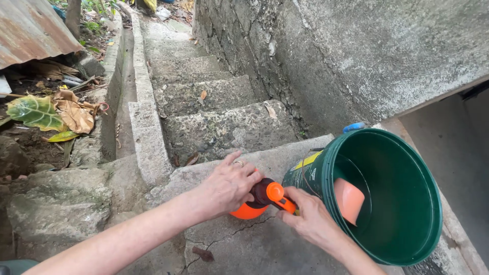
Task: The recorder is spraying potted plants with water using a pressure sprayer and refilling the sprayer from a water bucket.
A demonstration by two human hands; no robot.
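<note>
Head view: both hands clamp the small orange sprayer (pixel 248 210), left hand (pixel 227 187) steadying its smooth, likely slippery body, right hand (pixel 308 218) pinching its stiff nozzle.

I'm outdoors beside a house, on rough, mossy concrete steps (pixel 214 102) climbing along a weathered wall (pixel 356 51), with a drainage gutter (pixel 125 76), fallen leaves (pixel 56 112) and rusty corrugated roofing (pixel 30 30) alongside.
</note>
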